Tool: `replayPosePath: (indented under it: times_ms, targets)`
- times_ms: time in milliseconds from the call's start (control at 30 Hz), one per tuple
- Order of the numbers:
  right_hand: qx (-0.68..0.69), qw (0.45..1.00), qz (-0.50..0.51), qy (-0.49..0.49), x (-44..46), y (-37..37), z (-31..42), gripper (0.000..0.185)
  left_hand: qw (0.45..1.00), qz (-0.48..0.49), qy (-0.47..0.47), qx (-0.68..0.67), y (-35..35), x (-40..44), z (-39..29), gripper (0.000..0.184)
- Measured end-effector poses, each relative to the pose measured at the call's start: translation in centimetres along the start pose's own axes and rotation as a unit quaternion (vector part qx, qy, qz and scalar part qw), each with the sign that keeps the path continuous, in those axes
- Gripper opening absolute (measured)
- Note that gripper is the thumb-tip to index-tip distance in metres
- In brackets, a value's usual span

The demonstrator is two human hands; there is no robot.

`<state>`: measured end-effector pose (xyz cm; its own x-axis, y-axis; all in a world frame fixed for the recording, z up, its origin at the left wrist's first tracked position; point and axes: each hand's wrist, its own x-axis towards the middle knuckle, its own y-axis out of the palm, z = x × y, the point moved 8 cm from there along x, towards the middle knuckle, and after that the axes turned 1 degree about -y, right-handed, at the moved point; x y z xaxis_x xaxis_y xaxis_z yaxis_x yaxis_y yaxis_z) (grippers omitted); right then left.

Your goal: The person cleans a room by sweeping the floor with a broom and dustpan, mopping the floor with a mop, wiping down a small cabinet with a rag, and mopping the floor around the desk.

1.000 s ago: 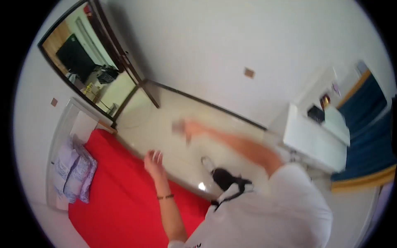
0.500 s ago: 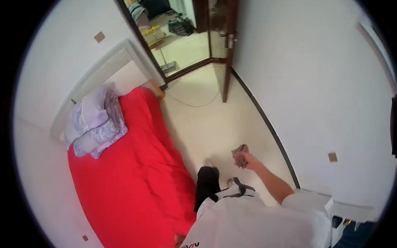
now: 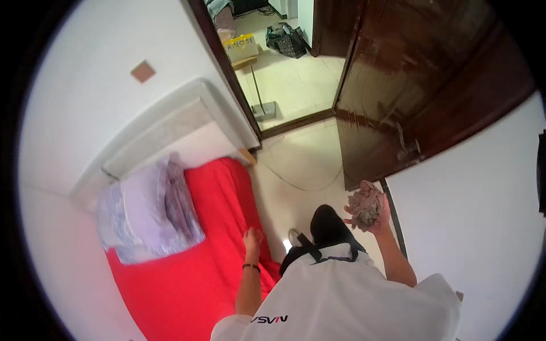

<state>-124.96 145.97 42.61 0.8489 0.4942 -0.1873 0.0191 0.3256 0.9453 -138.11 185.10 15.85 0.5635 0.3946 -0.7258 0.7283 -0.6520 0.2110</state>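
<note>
A crumpled brownish-grey cloth [image 3: 365, 206] is bunched up in my right hand [image 3: 382, 216], whose fingers curve around it. That hand is out to the right, near the lower edge of the open door. My left hand [image 3: 252, 243], with a dark bracelet at the wrist, hangs over the side of the bed near the red bedspread [image 3: 193, 284]. Its fingers look loosely apart, and nothing shows in them. Folded lilac and patterned bedding [image 3: 151, 213] lies on the bed by the headboard.
A dark brown glass-panelled door [image 3: 409, 96] stands open ahead on the right. Past the doorway are a long-handled dustpan [image 3: 264, 109], a yellow-handled bag [image 3: 242, 48] and a black bag [image 3: 286, 41]. A thin cable [image 3: 301, 187] loops across the floor. The pale headboard [image 3: 165, 133] stands left.
My view has moved closer to the doorway, and the door now shows its broad face. My left hand has come into clear view over the bed. The cloth remains in my right hand.
</note>
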Motion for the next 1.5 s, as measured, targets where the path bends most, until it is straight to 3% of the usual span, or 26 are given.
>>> replayPosePath:
  times_ms: [100, 167, 200, 267, 333, 367, 400, 433, 567, 733, 867, 933, 1000, 1033, 1067, 1100, 1133, 1167, 1233, 1367, 1433, 1467, 1500]
  targets:
    - [0.059, 0.996, -0.065, -0.008, 10.3, -1.9, 2.5, 0.070, 0.994, 0.041, 0.041, 0.092, 12.7, 7.7, -10.9, 0.020]
    - [0.036, 0.999, -0.035, -0.017, 17.5, -2.3, 4.7, 0.069, 0.978, 0.130, 0.116, 0.112, 20.7, 11.1, -16.3, 0.020]
    - [0.030, 0.999, -0.025, -0.020, 21.1, -2.8, 5.9, 0.069, 0.978, 0.126, 0.115, 0.117, 22.6, 13.6, -16.8, 0.020]
    - [0.085, 0.995, 0.028, -0.045, 29.5, -4.4, 9.0, 0.067, 0.923, 0.116, 0.240, 0.277, 24.7, 17.3, -18.6, 0.016]
    - [0.146, 0.988, 0.036, -0.021, 39.1, -5.0, 12.2, 0.063, 0.968, 0.093, 0.066, 0.222, 22.2, 19.9, -16.6, 0.022]
    - [0.132, 0.991, -0.002, -0.007, 44.1, -5.5, 14.1, 0.061, 0.976, 0.017, 0.019, 0.216, 20.3, 20.4, -15.0, 0.022]
    - [0.108, 0.994, 0.027, 0.003, 47.1, -4.2, 16.5, 0.057, 0.973, -0.107, -0.095, 0.184, 17.7, 19.4, -12.8, 0.020]
    - [0.084, 0.995, 0.056, 0.011, 50.1, -2.8, 18.8, 0.053, 0.962, -0.159, -0.147, 0.169, 16.6, 17.6, -11.4, 0.020]
    - [0.134, 0.985, 0.111, -0.011, 62.8, 1.4, 28.8, 0.056, 0.940, -0.208, -0.221, 0.158, 20.2, 17.3, -11.6, 0.018]
    - [0.070, 0.995, 0.006, -0.071, 73.1, -1.6, 38.4, 0.057, 0.942, -0.161, -0.229, 0.184, 31.2, 26.3, -16.0, 0.016]
    - [0.051, 0.991, -0.084, -0.087, 81.7, -9.2, 46.0, 0.053, 0.940, -0.099, -0.228, 0.234, 43.8, 39.3, -21.1, 0.014]
    - [0.031, 0.986, -0.114, -0.121, 81.1, -11.9, 46.0, 0.049, 0.933, -0.059, -0.230, 0.270, 50.1, 46.9, -24.4, 0.013]
    - [-0.184, 0.946, -0.203, -0.176, 83.4, -17.0, 50.0, 0.047, 0.946, -0.015, -0.228, 0.228, 58.8, 55.2, -29.5, 0.013]
    - [-0.255, 0.917, -0.238, -0.193, 84.6, -18.2, 52.0, 0.046, 0.966, 0.070, -0.235, 0.084, 64.1, 59.7, -31.4, 0.017]
    - [-0.098, 0.947, -0.247, -0.179, 85.2, -18.5, 52.4, 0.045, 0.979, 0.048, -0.083, 0.182, 66.4, 65.5, -34.7, 0.021]
    - [0.063, 0.952, -0.253, -0.164, 85.3, -18.8, 52.5, 0.045, 0.966, 0.106, 0.006, 0.237, 75.8, 64.8, -42.0, 0.021]
    - [0.071, 0.946, -0.263, -0.178, 84.9, -19.0, 52.7, 0.045, 0.952, 0.111, -0.047, 0.281, 77.6, 69.3, -43.6, 0.022]
    - [0.086, 0.939, -0.274, -0.188, 85.4, -20.4, 54.1, 0.045, 0.954, 0.108, -0.012, 0.278, 84.9, 68.2, -48.3, 0.029]
    - [0.106, 0.913, -0.307, -0.245, 86.1, -19.5, 57.4, 0.047, 0.958, 0.112, -0.012, 0.263, 92.2, 72.2, -51.3, 0.030]
    - [0.113, 0.886, -0.282, -0.350, 86.1, -17.3, 62.6, 0.048, 0.926, 0.119, -0.058, 0.354, 104.6, 77.3, -51.3, 0.031]
    - [0.128, 0.852, -0.324, -0.391, 86.6, -19.5, 64.2, 0.049, 0.905, 0.139, -0.079, 0.394, 110.5, 78.6, -48.7, 0.031]
    - [-0.039, 0.840, -0.361, -0.404, 86.8, -20.6, 66.2, 0.048, 0.895, 0.158, -0.086, 0.407, 113.7, 78.3, -46.9, 0.031]
    - [-0.216, 0.786, -0.417, -0.401, 86.8, -21.9, 67.9, 0.048, 0.887, 0.196, -0.092, 0.408, 116.9, 77.9, -45.1, 0.032]
